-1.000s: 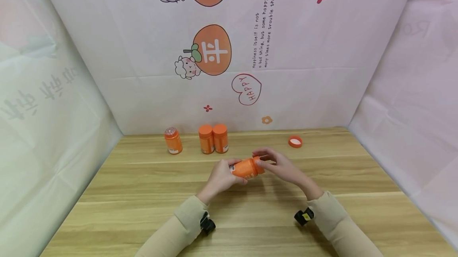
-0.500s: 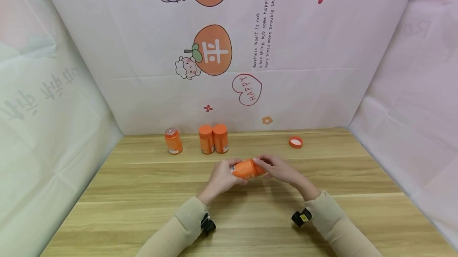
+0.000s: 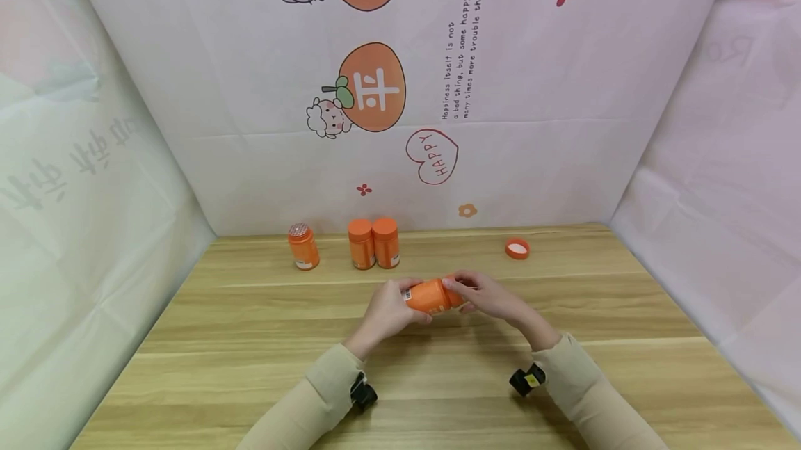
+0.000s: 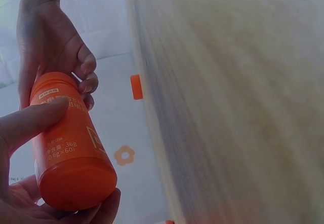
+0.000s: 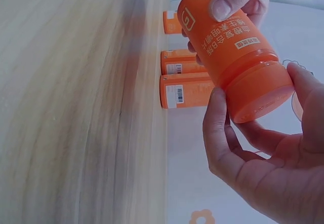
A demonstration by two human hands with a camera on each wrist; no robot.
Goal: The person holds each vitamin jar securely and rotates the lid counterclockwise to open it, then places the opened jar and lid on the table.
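Note:
An orange pill bottle (image 3: 427, 296) is held on its side above the table, its capped end toward the right. My left hand (image 3: 389, 310) grips its body, the thumb lying across the printed label in the left wrist view. At the other end, my right hand (image 3: 491, 295) has its thumb and fingers around the orange screw cap (image 5: 260, 89). In the right wrist view the cap sits on the bottle's neck, with a thin groove between cap and body.
Two capped orange bottles (image 3: 373, 244) stand touching by the back wall. Left of them is an uncapped bottle (image 3: 304, 247) with a silvery seal. A loose orange cap (image 3: 516, 249) lies inside-up at the back right. White printed sheets (image 3: 532, 123) wall the wooden table (image 3: 250, 339).
My right hand has shifted slightly left and closed its thumb and fingers around the cap. The left hand and the bottle have stayed nearly still.

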